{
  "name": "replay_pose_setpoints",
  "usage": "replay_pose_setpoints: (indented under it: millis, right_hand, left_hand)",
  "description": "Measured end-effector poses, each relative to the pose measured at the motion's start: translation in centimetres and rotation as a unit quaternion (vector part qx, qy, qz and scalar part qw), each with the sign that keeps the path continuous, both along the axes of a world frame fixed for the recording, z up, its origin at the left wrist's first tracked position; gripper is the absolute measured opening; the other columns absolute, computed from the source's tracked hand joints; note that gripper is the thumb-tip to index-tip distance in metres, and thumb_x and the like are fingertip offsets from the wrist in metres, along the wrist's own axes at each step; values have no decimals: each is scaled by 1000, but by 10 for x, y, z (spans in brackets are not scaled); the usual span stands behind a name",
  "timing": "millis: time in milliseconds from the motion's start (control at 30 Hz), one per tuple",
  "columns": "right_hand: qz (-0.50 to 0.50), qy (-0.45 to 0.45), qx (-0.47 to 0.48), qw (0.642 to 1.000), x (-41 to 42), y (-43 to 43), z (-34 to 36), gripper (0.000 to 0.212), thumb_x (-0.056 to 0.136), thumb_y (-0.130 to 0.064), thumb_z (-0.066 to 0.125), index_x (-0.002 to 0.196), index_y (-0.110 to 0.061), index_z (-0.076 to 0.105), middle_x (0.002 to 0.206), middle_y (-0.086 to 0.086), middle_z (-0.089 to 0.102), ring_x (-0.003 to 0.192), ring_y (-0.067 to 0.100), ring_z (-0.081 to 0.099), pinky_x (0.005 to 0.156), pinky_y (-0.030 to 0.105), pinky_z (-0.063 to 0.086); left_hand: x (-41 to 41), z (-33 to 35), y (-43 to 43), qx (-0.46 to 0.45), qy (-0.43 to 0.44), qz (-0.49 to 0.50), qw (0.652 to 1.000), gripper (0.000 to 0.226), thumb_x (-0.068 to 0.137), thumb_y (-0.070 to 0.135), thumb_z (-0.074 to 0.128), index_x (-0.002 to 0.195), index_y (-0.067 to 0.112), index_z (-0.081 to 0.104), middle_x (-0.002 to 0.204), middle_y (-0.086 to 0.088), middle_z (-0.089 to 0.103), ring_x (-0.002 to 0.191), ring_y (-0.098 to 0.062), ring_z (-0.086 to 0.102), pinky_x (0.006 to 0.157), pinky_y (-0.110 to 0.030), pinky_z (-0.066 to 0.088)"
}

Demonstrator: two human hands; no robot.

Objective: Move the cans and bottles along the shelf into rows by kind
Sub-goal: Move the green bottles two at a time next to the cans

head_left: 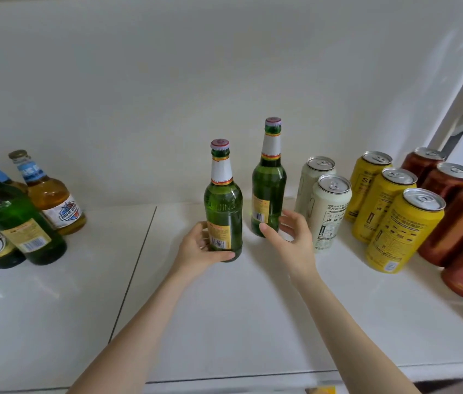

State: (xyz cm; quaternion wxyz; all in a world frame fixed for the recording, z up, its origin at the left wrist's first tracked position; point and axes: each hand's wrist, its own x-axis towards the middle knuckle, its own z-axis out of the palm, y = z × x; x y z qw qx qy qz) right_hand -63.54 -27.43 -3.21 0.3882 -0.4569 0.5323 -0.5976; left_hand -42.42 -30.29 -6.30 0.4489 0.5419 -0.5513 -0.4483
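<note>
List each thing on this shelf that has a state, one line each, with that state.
near green bottle: upright, capped, gripped by the left hand
far green bottle: upright, capped, not gripped
right hand: open at the far green bottle's base; contact unclear
white cans: upright, sealed
yellow cans: upright, sealed
red-brown cans: upright; visible tops sealed
bottles at far left: upright; visible caps on

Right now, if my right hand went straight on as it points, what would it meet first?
Probably the farther green bottle, just ahead of your right hand; depth is unclear.
</note>
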Motion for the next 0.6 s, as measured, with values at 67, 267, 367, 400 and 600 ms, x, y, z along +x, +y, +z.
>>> replay_pose_setpoints:
  millis: [67, 267, 367, 400, 600]
  right_hand:
    - [30, 22, 4, 999, 2, 6, 2, 55, 77, -28, 85, 122, -27, 55, 118, -9, 62, 112, 3, 58, 80, 13, 46]
    - [137, 66, 0, 988, 12, 15, 24, 70, 73, -24, 88, 133, -19, 54, 125, -2, 63, 117, 11, 58, 101, 34, 49]
    - [165, 87, -22, 982, 11, 21, 33, 60, 74, -18, 87, 127, -19, 59, 120, -5, 68, 113, 13, 61, 104, 41, 46]
    - [167, 88, -26, 982, 8, 24, 35, 56, 74, -17, 87, 124, -19, 61, 117, -5, 69, 111, 13, 63, 104, 44, 46]
    - [158, 76, -21, 984, -14, 47, 36, 50, 73, -14, 87, 117, -20, 64, 111, -5, 72, 104, 13, 65, 101, 47, 48]
  left_hand:
    - [-2, 1, 2, -2, -5, 2, 1000, 74, 48, 8, 97, 111, 21, 61, 102, 2, 75, 91, -9, 72, 74, -19, 55]
    - [-17, 7, 22, 2, 9, -20, 1000, 71, 51, 1, 94, 111, 20, 62, 101, 2, 75, 92, -11, 72, 74, -21, 56]
    - [-26, 9, 36, 3, 18, -36, 999, 73, 44, 11, 95, 109, 23, 63, 99, 3, 76, 93, -13, 72, 74, -24, 57]
    - [-29, 9, 41, 5, 21, -41, 999, 75, 42, 15, 95, 109, 24, 63, 100, 3, 76, 94, -13, 72, 76, -26, 58]
    - [-53, 7, 62, 15, 28, -48, 998, 76, 42, 11, 94, 110, 20, 62, 100, 2, 76, 94, -14, 72, 80, -29, 58]
